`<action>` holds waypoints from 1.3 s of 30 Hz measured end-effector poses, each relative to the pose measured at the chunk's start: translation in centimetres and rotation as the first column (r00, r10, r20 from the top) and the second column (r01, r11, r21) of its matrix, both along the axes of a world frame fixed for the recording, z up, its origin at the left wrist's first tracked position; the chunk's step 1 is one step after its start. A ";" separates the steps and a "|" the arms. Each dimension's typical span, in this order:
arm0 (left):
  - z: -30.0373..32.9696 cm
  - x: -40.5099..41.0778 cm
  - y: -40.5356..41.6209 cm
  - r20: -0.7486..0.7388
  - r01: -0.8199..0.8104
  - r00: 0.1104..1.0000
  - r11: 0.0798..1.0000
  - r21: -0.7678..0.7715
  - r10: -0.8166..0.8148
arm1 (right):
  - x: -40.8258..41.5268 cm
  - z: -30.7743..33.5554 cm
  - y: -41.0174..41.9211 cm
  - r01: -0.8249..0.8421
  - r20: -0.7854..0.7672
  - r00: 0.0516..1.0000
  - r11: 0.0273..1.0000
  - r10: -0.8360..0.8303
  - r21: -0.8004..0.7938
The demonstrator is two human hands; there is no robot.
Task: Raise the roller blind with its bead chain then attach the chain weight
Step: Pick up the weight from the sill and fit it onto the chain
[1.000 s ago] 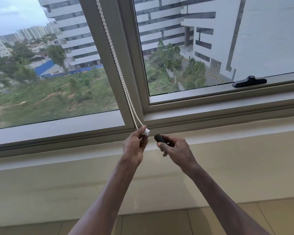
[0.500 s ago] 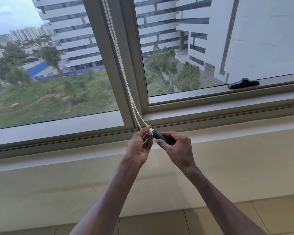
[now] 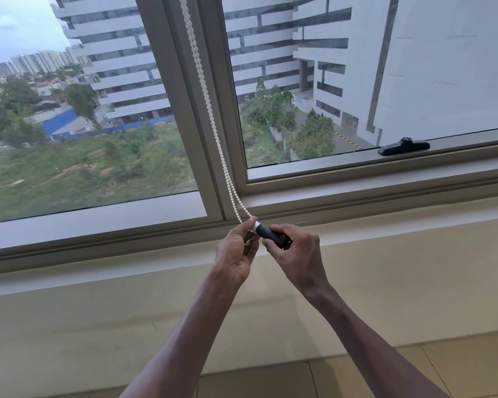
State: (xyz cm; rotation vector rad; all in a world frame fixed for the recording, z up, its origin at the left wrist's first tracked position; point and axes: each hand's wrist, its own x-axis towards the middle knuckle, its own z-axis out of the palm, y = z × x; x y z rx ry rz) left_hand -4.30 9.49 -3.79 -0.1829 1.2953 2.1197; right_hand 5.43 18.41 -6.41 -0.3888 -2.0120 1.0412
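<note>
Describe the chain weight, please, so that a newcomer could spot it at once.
Find the upright post of the window frame and follow the white bead chain down it to the two hands. The chain weight is the short dark cylinder with a white cap, gripped by the right hand, the only dark thing there.

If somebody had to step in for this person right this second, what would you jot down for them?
Left hand: pinches the bottom of the bead chain at its white end piece.
Right hand: grips the black chain weight, its end pressed against that white piece.
The chain hangs in two strands along the window frame between the panes.
Done: no blind shows over the glass, so it looks raised.
Left: finish joining the weight to the chain; whether it is locked on cannot be seen. Then let it hang.
</note>
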 end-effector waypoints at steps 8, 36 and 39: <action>0.3 0.2 0.0 0.020 -0.014 1.000 0.999 0.033 0.014 | 0.2 0.1 -0.3 0.044 -0.008 0.999 0.999 -0.044 0.029; 0.0 0.1 -0.2 -0.019 0.040 0.999 0.999 0.000 -0.040 | 0.2 0.3 -0.3 0.067 0.004 0.998 0.993 -0.068 0.095; -0.3 0.0 -0.5 -0.053 0.068 0.996 0.998 -0.009 -0.069 | 0.1 0.2 -0.2 0.065 0.004 0.998 0.993 -0.066 0.097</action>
